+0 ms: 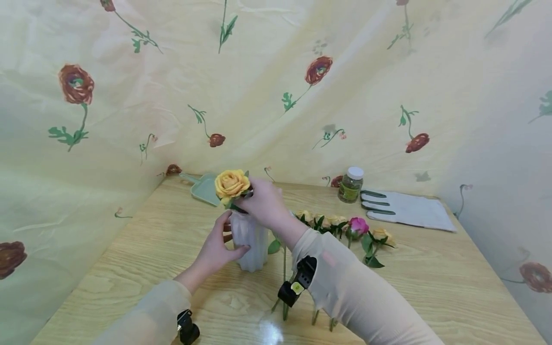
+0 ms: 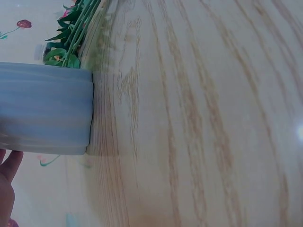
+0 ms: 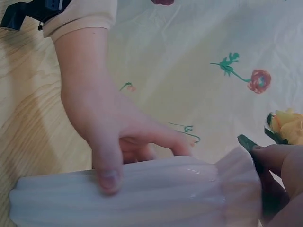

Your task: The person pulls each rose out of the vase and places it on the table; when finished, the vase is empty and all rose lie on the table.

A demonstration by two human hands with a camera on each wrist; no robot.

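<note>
A white fluted vase [image 1: 254, 244] stands upright on the table, its mouth partly covered by my right hand. My left hand [image 1: 215, 247] steadies it from the left, thumb in front and fingers around the far side. Above the rim, my right hand [image 1: 268, 203] holds a yellow rose [image 1: 232, 184] just below the bloom; its stem is hidden. In the right wrist view, the left thumb and fingers [image 3: 110, 179] grip the ribbed vase wall [image 3: 165, 194]. The left wrist view shows the lower vase [image 2: 45, 109] resting on the wood.
Several yellow roses and a magenta rose [image 1: 358, 227] lie right of the vase, partly behind the right arm. Behind them are a lidded glass jar [image 1: 351, 186] and a pair of gloves [image 1: 409, 208]. A pale green dustpan [image 1: 206, 188] lies at the back left of the wooden table [image 1: 142, 239].
</note>
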